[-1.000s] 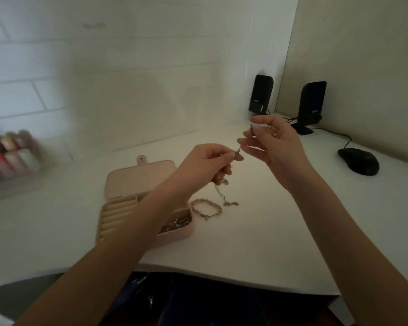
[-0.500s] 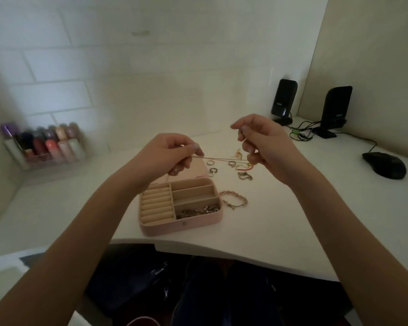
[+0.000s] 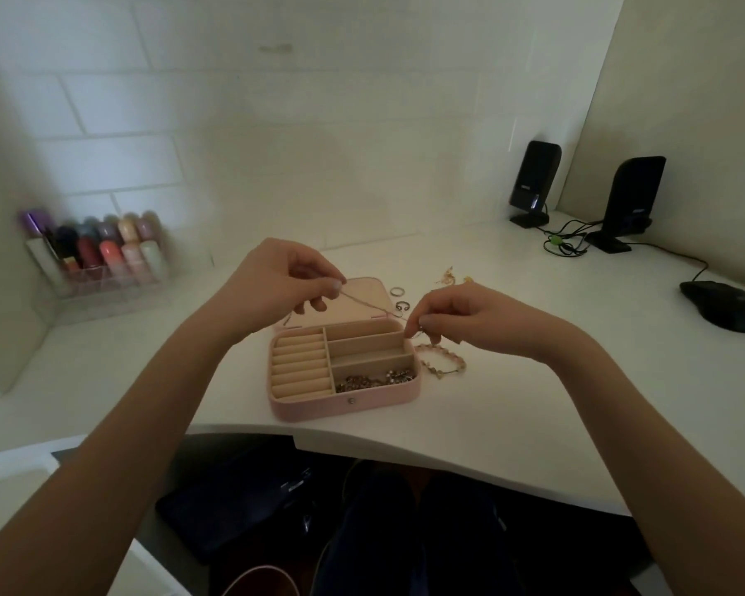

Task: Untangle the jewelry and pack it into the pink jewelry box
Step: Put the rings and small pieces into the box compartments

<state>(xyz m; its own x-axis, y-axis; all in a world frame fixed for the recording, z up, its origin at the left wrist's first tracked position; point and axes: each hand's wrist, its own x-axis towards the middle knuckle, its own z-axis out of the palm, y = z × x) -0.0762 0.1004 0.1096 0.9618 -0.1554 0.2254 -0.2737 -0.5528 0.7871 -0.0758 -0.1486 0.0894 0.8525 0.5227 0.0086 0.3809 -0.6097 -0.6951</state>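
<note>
Pinching a thin chain [image 3: 364, 301] taut above the box [image 3: 345, 402], left hand [image 3: 276, 281] and right hand [image 3: 456, 316] each grip an end; light, limp (likely snag-prone), best held by its ends.

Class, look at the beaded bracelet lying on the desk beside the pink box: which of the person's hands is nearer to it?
Right. The right hand hovers just above the beaded bracelet, pinching a thin chain; the left hand is across the pink box, over its lid.

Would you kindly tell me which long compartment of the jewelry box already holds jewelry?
The nearest compartment, by the front wall; the three behind look empty.
</note>
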